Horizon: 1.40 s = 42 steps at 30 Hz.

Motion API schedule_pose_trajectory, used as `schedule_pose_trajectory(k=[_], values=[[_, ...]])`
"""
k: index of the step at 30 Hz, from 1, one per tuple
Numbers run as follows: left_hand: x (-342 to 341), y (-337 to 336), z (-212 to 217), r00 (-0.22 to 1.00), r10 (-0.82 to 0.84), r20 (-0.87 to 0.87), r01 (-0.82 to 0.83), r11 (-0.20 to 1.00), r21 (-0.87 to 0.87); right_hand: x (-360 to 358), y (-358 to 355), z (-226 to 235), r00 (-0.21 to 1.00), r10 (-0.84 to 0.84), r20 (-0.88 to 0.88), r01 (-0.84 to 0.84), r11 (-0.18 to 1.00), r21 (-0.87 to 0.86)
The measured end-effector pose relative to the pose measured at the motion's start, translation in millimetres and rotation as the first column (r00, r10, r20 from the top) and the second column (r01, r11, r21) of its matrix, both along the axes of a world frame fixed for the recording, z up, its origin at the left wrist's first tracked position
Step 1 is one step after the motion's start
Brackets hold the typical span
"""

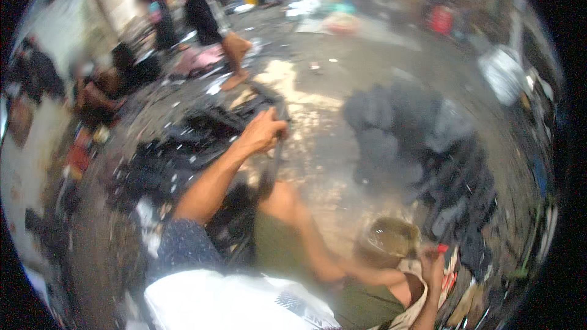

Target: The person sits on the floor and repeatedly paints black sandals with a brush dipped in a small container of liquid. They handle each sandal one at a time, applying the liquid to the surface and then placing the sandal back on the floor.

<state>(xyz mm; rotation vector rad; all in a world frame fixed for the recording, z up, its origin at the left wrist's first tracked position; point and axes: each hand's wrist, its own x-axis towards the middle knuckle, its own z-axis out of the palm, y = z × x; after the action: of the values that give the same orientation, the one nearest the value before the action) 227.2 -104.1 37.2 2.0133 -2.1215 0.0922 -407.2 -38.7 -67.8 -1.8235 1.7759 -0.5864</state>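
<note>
My left hand (266, 129) is raised in front of me, its fingers closed around a long dark strip (268, 174) that hangs down beside my bent knee. The strip's material is too blurred to tell. Low on the right, my right hand (434, 266) has its fingers bent close to a small bright red thing (442, 248), apparently gripped at the fingertips. Its kind is unclear. Right beside that hand is a round basin of brownish water (392, 236). A heap of black, sheet-like pieces (183, 140) lies beyond and left of my left forearm.
Dark wet patches (397, 122) spread over the floor ahead and to the right. A barefoot person (211, 18) stands at the far left, near a seated person (101, 91). A silvery bag (502, 76) and a red container (440, 19) stand at the right.
</note>
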Motion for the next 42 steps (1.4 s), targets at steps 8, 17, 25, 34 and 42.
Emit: schedule_pose_trajectory(k=[8, 17, 25, 34, 42], values=[[-53, 149, -27, 0.871, -0.434, 0.23, 0.464, 0.88, -0.097, 18, -12, 82, 0.96, -0.131, 0.246, 0.144, 0.989, -0.038], [-112, 170, -84, 0.991, 0.035, -0.129, -0.033, 0.999, 0.016, 80, -26, 38, 0.893, -0.073, 0.444, 0.17, 0.968, -0.182], [-114, 136, -61, 0.543, -0.151, -0.826, -0.071, 0.972, -0.225, 109, -13, 59, 0.689, -0.294, 0.662, 0.443, 0.894, -0.065], [-224, 131, -58, -0.792, 0.252, -0.556, 0.241, 0.966, 0.095, 237, 20, 85, 0.353, 0.032, 0.935, -0.069, 0.998, -0.008], [-232, 133, -52, -0.737, 0.234, -0.635, 0.307, 0.952, -0.006, 268, 9, 97, 0.661, 0.245, 0.709, -0.047, 0.957, -0.287]])
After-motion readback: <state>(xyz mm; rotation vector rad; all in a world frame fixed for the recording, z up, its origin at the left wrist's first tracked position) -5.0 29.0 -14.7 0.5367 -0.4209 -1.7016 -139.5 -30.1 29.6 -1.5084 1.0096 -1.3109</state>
